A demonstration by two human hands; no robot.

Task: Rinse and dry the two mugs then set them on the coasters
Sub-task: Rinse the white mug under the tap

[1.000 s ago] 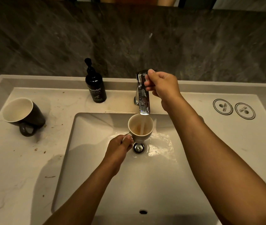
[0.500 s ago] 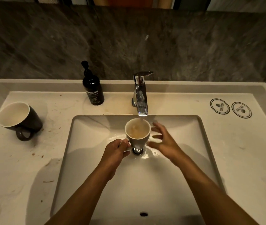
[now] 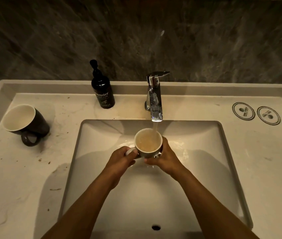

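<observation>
Two hands enclose the pale mug [image 3: 148, 142] over the basin [image 3: 205, 152]: the left hand [image 3: 121, 157] is closed on its handle, the right hand [image 3: 162, 156] wrapped around its body. It is held upright beneath the tap [image 3: 155, 99], filled with cloudy brownish water.

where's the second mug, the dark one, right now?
In the head view, the dark mug lies on its side on the countertop at far left, left of the soap bottle and outside the sink basin, untouched by either hand.
</observation>
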